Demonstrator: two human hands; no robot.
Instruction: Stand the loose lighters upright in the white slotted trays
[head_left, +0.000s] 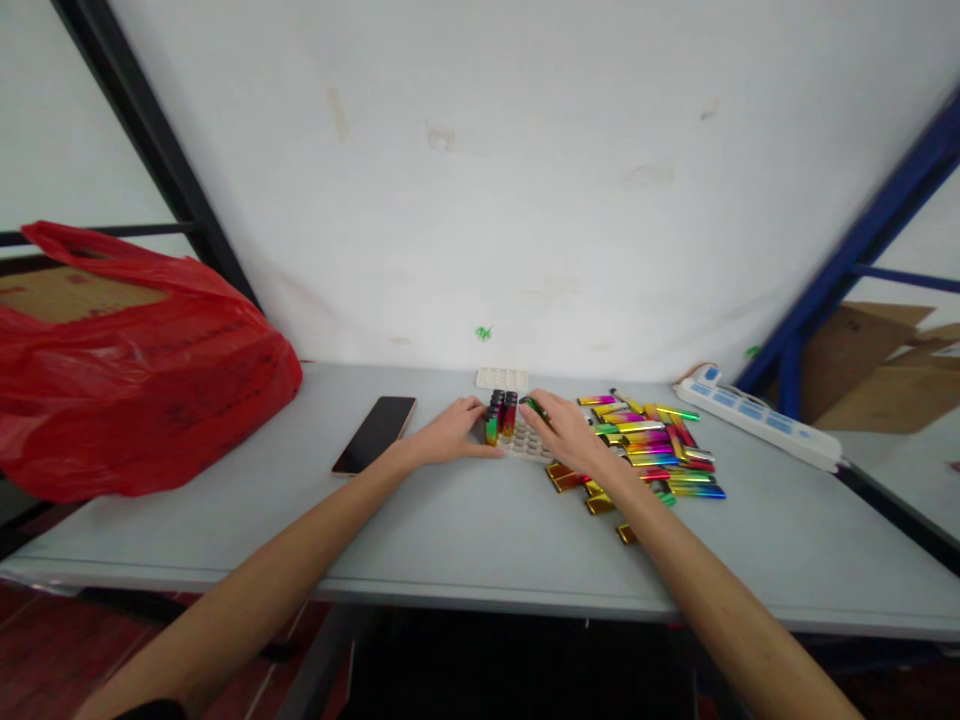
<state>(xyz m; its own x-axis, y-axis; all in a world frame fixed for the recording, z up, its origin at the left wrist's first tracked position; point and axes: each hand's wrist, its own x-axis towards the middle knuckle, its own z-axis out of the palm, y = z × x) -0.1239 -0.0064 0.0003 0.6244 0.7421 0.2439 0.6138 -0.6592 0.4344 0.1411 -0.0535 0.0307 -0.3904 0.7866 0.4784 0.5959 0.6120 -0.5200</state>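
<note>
Several lighters (pixel 509 414) with black tops and shiny coloured bodies stand upright at the left end of a white tray (pixel 529 442) with rows of slots. Around that end curls my left hand (pixel 452 432), its thumb along the tray's front edge and its fingertips beside the standing lighters. My right hand (pixel 564 428) pinches a dark green lighter (pixel 535 407) above the tray, just right of the upright ones. Part of this lighter is hidden by the fingers. Many loose metallic lighters (pixel 649 437) lie in a heap beside my right wrist and forearm.
A black phone (pixel 375 434) lies left of my left hand. Behind the tray is another white slotted piece (pixel 502 378) near the wall. A power strip (pixel 761 412) lies at the right, a red plastic bag (pixel 150 390) at the left. Cardboard boxes (pixel 885 370) stand beyond the blue frame.
</note>
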